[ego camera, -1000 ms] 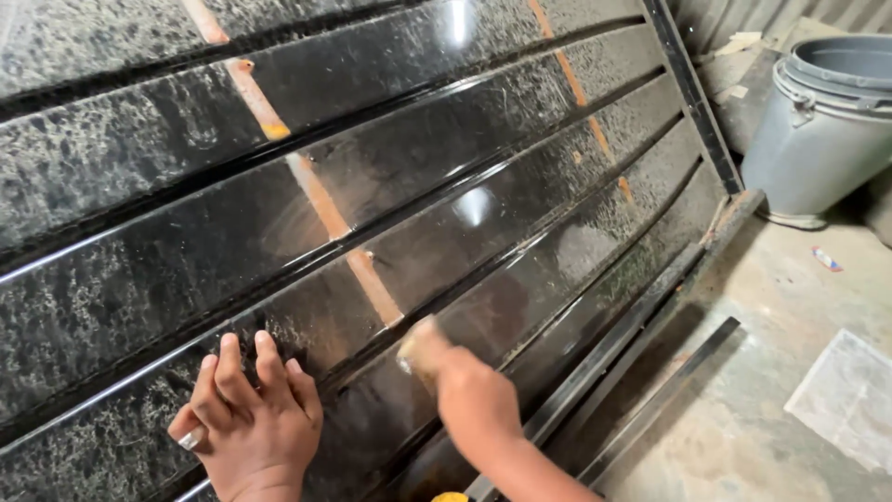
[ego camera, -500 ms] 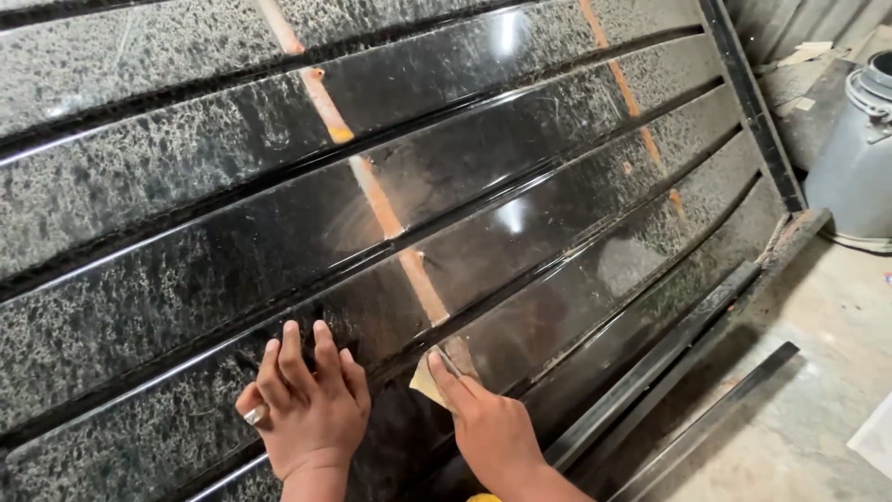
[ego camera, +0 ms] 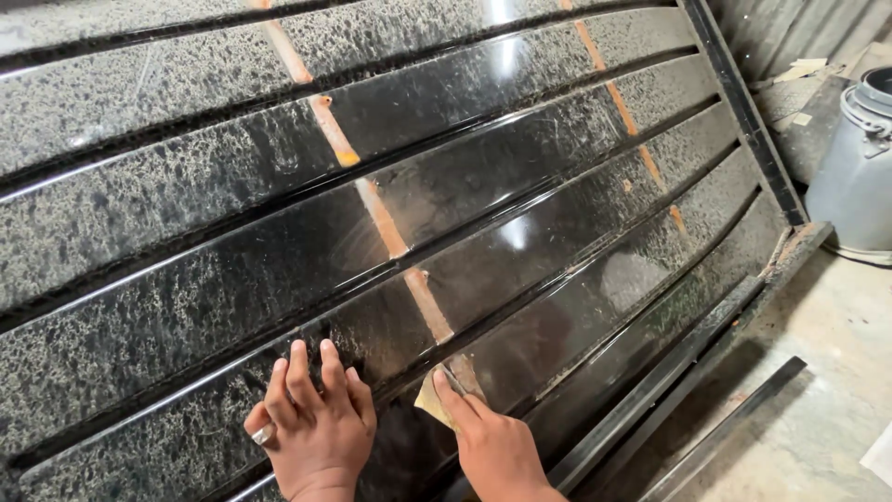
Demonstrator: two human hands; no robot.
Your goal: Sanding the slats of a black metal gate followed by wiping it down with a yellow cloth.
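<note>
Glossy black slatted metal panel (ego camera: 520, 232) fills the view, dust-speckled, with orange rust-coloured streaks running down it; a grey bucket (ego camera: 855, 177) stands off to the far right on the concrete floor (ego camera: 818, 428). Right hand (ego camera: 488, 446) pinches a small yellowish piece of sandpaper (ego camera: 430, 402) under its fingertips, pressed onto the slat just where an orange streak (ego camera: 437, 321) ends. Left hand (ego camera: 311, 418) lies flat beside the pinch, fingers spread, holding nothing, bracing the panel. Judging by this, the rubbing goes best with even pressure, short strokes along the slat, and the bracing palm kept close.
</note>
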